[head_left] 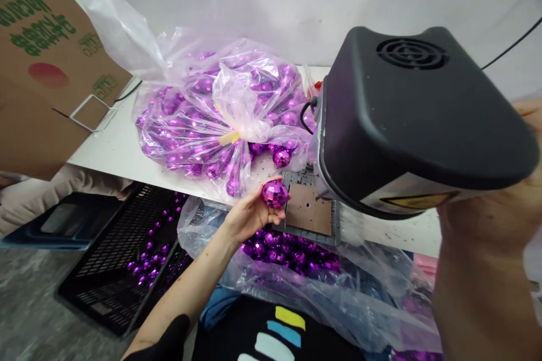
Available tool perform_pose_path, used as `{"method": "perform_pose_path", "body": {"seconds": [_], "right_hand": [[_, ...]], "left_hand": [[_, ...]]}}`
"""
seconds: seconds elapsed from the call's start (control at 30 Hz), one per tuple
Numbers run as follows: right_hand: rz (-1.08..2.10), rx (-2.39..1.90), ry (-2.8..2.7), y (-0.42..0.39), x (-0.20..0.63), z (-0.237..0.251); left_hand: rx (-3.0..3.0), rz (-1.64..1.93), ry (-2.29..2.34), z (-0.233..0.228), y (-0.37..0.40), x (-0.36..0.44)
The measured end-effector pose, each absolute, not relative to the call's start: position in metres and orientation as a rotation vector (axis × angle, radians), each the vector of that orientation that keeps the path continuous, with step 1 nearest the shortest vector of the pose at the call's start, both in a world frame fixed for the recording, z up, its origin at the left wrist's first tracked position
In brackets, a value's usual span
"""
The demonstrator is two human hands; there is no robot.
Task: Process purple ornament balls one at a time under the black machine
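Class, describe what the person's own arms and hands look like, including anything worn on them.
The left hand wears no glove, and the left forearm is bare up to a black sleeve near the elbow. The right forearm is bare where it shows, but blurred; the right hand is mostly hidden by the black machine.

A bag [226,110] of balls [173,124] lies on the table [109,148], left of the machine [423,113].

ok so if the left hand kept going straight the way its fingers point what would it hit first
With the purple ball leading, the left hand would probably meet the grey plate under the brown pad first; depth is unclear, so it might pass above.
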State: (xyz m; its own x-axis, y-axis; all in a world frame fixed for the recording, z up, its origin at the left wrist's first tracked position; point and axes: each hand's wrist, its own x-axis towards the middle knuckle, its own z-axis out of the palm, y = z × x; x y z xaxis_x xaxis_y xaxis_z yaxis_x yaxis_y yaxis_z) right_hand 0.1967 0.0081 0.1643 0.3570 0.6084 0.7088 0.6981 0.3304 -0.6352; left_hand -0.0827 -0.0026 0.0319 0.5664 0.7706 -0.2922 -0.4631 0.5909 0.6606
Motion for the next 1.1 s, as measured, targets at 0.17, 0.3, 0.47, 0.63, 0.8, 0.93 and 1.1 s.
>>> {"method": "perform_pose_path", "body": {"seconds": [0.17,0.3,0.47,0.63,0.8,0.93,1.1], "right_hand": [[-0.092,-1.306,-1.334,0.006,0.193,0.167],[-0.04,-1.29,-1.334,0.004,0.19,0.168],[-0.058,-1.301,-1.307,0.004,0.187,0.171],[-0.043,-1.301,-1.313,0.003,0.187,0.173],[-0.06,-1.297,-1.317,0.003,0.187,0.172],[-0.073,-1.301,-1.303,0.004,0.186,0.171],[-0.015,-1.257,-1.32,0.003,0.186,0.172]], "left_hand": [[0.79,0.795,0.786,0.022,-0.012,-0.067],[1.268,0.763,0.966,0.009,-0.01,-0.054],[1.677,0.755,1.11,-0.006,0.0,-0.041],[1.894,0.75,1.083,-0.005,0.007,-0.033],[2.003,0.768,1.112,0.0,0.004,-0.025],[1.965,0.816,1.233,-0.002,0.0,-0.012],[1.896,0.856,1.191,-0.01,-0.005,-0.004]]}}
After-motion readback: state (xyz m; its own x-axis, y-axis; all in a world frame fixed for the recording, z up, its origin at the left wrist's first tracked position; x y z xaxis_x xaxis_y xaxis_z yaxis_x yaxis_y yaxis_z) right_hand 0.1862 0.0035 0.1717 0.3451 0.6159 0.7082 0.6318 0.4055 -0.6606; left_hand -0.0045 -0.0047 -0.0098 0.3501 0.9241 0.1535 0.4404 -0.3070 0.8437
